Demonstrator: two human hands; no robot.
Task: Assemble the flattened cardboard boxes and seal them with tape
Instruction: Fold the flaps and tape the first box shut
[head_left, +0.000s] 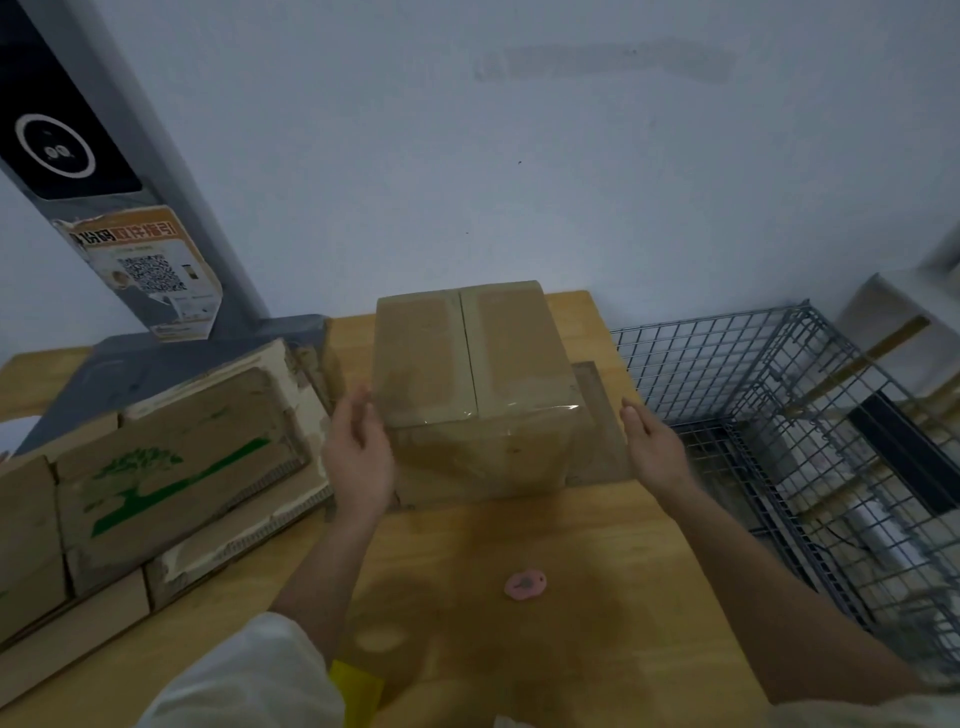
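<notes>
An assembled brown cardboard box (472, 384) stands on the wooden table (519, 545), its top flaps closed and a strip of clear tape running over the near top edge. My left hand (358, 457) is at the box's left side with straight fingers, touching or nearly touching it. My right hand (655, 444) hovers flat, a little apart from the box's right side. A flat piece of cardboard (597, 426) lies under the box, showing on its right.
A stack of flattened cardboard boxes with green print (156, 467) lies on the left. A small pink object (524, 584) sits on the table near me. A wire mesh cage (810, 441) stands right of the table. A grey kiosk post (119, 197) rises at the back left.
</notes>
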